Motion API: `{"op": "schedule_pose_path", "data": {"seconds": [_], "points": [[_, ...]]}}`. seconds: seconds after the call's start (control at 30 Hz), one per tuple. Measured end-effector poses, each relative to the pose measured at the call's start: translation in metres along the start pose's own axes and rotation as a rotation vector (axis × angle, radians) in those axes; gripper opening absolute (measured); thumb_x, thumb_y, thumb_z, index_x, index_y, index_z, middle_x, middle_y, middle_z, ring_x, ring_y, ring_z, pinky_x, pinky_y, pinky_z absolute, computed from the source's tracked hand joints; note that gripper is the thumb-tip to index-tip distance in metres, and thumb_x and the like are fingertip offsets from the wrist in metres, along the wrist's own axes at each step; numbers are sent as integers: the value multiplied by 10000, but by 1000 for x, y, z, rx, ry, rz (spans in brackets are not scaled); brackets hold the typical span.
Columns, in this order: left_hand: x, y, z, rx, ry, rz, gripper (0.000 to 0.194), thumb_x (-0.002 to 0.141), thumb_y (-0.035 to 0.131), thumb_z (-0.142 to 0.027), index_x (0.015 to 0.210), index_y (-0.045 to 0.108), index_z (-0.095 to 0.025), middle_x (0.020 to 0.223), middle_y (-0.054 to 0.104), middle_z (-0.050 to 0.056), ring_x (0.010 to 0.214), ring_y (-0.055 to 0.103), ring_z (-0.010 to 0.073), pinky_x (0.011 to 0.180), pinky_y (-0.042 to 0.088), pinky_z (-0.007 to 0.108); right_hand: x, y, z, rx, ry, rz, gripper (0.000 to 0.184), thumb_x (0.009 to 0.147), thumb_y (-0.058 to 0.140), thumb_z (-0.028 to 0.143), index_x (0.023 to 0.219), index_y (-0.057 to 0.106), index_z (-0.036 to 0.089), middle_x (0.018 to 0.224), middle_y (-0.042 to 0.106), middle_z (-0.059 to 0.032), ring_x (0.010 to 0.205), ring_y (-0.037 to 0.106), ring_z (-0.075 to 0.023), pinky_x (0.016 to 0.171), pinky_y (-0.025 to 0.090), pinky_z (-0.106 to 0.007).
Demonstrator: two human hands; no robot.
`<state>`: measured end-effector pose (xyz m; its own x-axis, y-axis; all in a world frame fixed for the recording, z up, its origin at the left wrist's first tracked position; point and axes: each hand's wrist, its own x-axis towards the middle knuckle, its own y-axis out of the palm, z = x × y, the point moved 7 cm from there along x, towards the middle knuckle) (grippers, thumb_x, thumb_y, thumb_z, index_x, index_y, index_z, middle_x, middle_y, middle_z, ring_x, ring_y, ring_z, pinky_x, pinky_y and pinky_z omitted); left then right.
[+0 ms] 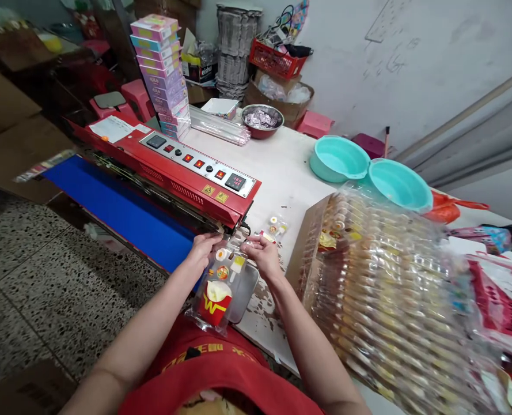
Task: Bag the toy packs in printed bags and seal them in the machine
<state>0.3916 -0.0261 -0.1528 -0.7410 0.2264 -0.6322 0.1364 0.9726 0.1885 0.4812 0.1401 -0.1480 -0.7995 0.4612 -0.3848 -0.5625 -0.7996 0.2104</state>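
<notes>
Between my two hands hangs a clear plastic bag (224,271) holding small toy food pieces, among them an egg, and a red toy fries box with a yellow W. My left hand (203,252) pinches its top left corner. At the top right corner, my right hand (262,253) pinches the bag's edge. The top edge is close to the end of a red sealing machine (186,184), whose blue conveyor belt (121,210) runs off to the left. A grey tray (245,294) lies partly behind the bag.
On the right a cardboard box (310,242) is packed with rows of filled clear bags (380,288). Turquoise basins (340,158), a metal bowl of small packets (262,118) and stacked colourful boxes (160,75) stand farther back. Loose toy pieces (276,226) lie near the machine's end.
</notes>
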Motion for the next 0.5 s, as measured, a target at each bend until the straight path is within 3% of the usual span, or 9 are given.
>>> {"op": "schedule_pose_path", "data": {"seconds": [0.13,0.27,0.4,0.5], "points": [[9,-23,-4,43,-70,12,374,494,853,-205,798,660,-105,678,713,117,507,655,204,458,495,268,25,12,-20,42,65,-94,508,374,888,343,763,610,174,586,668,0,503,600,-153,486,479,-262],[10,-44,-12,58,-18,-44,414,473,846,-174,820,628,-118,671,709,104,511,660,213,473,497,276,35,29,-24,54,14,-129,472,440,866,397,728,553,191,572,641,21,472,573,-133,470,469,-254],[18,-64,-34,80,114,-179,339,503,802,-166,767,593,-127,626,670,42,494,626,165,534,508,280,26,39,-16,56,-80,-70,472,540,821,494,765,522,207,597,640,24,545,623,-152,571,526,-289],[22,-89,-63,134,220,-308,376,529,791,-187,839,585,-130,678,665,32,597,648,178,610,516,295,9,28,-3,6,-120,-50,482,566,813,518,797,529,204,631,651,8,613,654,-177,623,537,-307]]}}
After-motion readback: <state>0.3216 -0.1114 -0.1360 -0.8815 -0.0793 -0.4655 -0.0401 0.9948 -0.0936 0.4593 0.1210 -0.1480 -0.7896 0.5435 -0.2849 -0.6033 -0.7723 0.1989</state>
